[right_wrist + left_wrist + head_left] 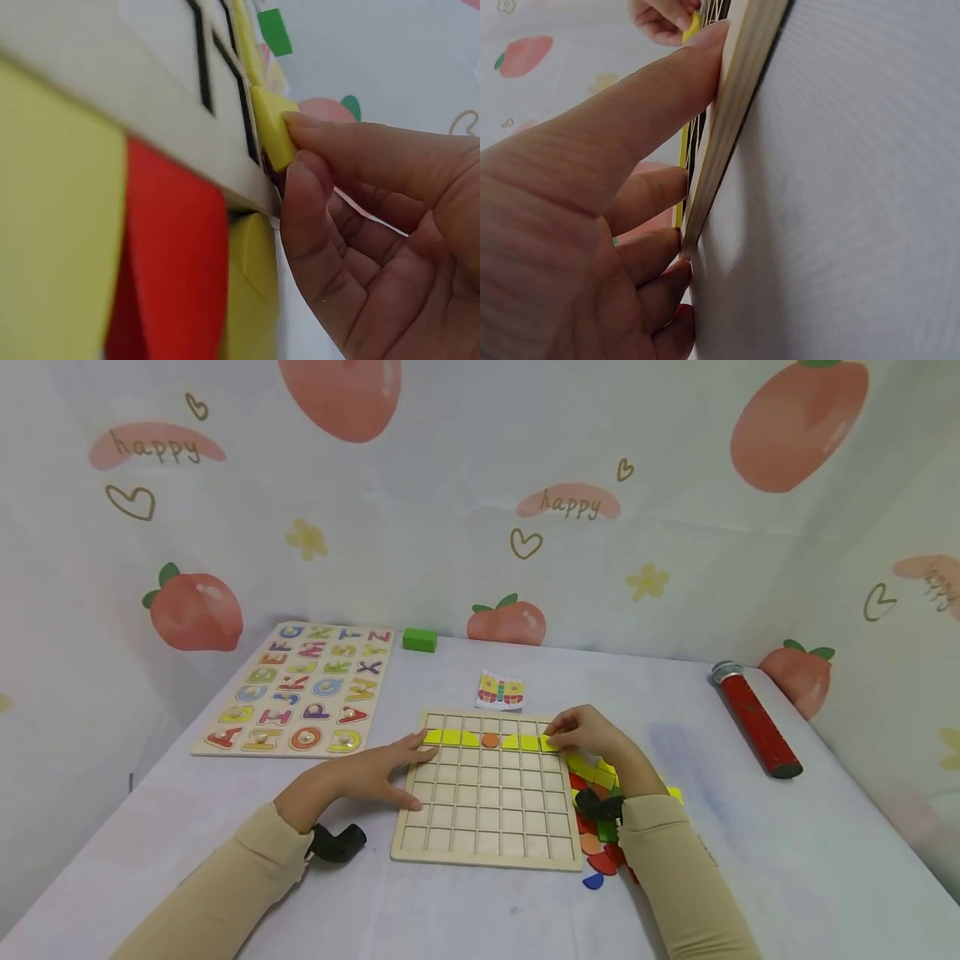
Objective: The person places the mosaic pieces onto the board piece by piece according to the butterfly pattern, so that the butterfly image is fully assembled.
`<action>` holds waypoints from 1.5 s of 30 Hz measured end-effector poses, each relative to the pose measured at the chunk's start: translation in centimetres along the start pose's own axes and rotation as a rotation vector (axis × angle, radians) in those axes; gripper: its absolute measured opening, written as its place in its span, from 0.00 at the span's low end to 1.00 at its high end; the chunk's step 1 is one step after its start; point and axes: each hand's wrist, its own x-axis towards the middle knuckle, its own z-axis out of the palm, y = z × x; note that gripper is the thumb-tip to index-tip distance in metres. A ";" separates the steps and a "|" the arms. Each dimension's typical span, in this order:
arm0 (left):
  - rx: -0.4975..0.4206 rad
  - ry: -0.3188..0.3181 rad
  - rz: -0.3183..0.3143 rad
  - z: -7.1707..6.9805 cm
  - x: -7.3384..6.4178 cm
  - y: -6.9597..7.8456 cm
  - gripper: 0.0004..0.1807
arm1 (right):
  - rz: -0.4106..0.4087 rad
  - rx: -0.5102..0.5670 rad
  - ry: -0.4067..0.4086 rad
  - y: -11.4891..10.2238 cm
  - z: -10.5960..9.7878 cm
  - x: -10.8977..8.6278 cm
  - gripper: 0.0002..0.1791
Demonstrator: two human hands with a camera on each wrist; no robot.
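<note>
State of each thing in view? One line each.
left hand: spread, touching grid board
right hand: pinches yellow piece
yellow piece: at second row's right end, seating unclear
grid board: flat, partly filled
orange piece: in second row
loose pieces: heaped beside grid board
alphabet board: flat, letters in place
microphone: on its side, power unclear
picture card: face up
green block: lying flat

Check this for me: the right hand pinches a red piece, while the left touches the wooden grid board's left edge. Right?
Not quite: the right hand pinches a yellow piece, not a red one, as the right wrist view shows. The left hand does touch the left edge of the wooden grid board.
</note>
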 end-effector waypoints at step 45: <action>-0.002 -0.008 0.008 -0.1 -0.2 0.3 0.48 | 0.160 -0.193 0.000 1.8 -1.7 -4.2 0.12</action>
